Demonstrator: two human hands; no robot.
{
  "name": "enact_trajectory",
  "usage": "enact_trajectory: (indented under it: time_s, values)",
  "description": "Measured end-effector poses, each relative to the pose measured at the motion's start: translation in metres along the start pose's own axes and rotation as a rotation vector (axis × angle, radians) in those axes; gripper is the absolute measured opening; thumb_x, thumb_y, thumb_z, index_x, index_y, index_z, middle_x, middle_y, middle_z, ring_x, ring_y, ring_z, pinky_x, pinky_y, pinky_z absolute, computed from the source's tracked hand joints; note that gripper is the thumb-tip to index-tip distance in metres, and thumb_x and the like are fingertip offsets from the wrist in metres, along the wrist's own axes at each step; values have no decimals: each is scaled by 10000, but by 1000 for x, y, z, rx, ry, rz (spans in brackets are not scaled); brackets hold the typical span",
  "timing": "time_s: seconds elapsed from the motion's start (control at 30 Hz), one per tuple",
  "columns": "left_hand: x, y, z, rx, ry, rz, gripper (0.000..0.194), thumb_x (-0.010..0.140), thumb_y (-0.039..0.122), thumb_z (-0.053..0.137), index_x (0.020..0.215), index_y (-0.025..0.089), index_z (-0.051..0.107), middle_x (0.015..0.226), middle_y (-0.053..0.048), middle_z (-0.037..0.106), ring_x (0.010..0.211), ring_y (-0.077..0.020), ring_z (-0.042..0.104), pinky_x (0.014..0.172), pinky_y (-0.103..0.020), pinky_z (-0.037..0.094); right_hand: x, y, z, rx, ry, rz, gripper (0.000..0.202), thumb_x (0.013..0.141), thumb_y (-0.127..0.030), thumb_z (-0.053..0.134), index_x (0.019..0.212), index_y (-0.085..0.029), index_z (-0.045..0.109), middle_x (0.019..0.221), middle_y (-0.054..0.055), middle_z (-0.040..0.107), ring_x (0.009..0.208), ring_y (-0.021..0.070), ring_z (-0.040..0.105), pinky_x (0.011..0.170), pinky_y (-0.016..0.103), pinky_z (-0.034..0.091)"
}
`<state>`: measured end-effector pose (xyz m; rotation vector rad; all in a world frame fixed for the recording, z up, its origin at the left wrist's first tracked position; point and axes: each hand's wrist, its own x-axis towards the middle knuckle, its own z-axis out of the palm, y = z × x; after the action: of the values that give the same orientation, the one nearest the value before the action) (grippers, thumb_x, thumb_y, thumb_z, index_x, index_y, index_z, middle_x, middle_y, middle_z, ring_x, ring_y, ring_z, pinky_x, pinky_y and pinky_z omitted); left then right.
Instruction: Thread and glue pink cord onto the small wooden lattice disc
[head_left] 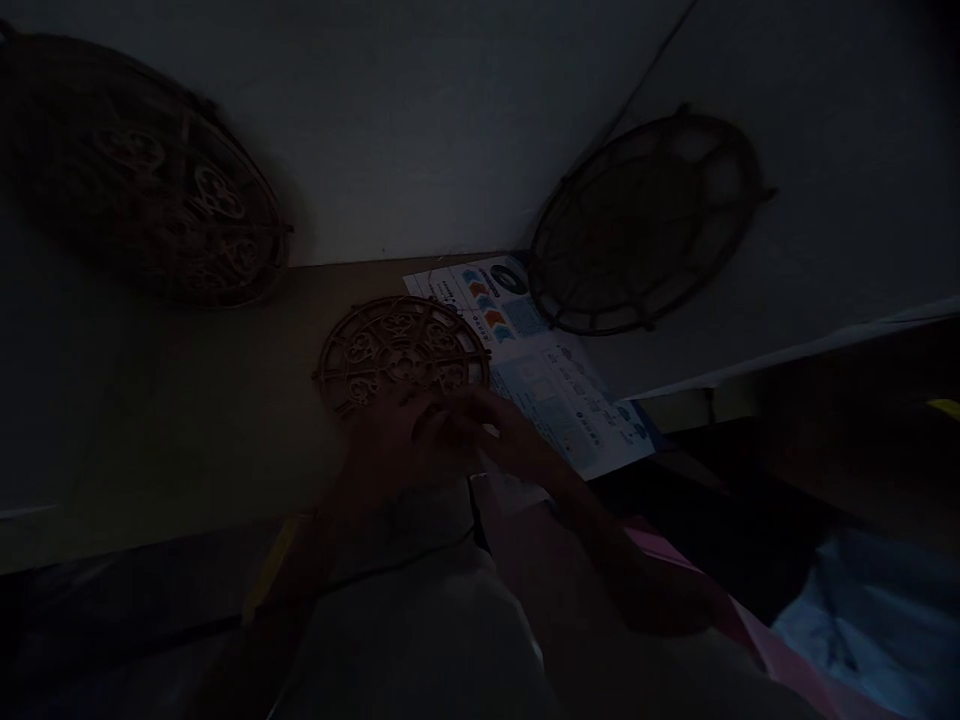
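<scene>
Has left hand (pixel 382 440) and right hand (pixel 506 430) close together, fingers curled, at near edge of round brown openwork disc (pixel 405 362), flat on brown table (pixel 225 400); cannot tell exact opening, grip or progress.

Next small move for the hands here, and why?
Probably part the left hand and right hand slightly. They sit close together at the near edge of the middle lattice disc, hiding part of it, and it's too dark to tell what the fingers grip.
</scene>
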<state>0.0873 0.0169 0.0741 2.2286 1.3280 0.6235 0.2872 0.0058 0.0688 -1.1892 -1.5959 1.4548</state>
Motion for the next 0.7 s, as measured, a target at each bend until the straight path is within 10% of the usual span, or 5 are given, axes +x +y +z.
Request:
enact_trajectory:
  time_s: [0.7]
  values:
    - [-9, -13, 32, 12, 185, 62, 233, 1042, 340, 564, 936, 211, 728, 1009, -49, 735, 997, -224, 643, 938, -379, 497, 8, 9, -21, -76, -20, 127, 350, 905, -552, 658, 831, -223, 752, 803, 62, 711, 721, 203, 649, 666, 332, 502]
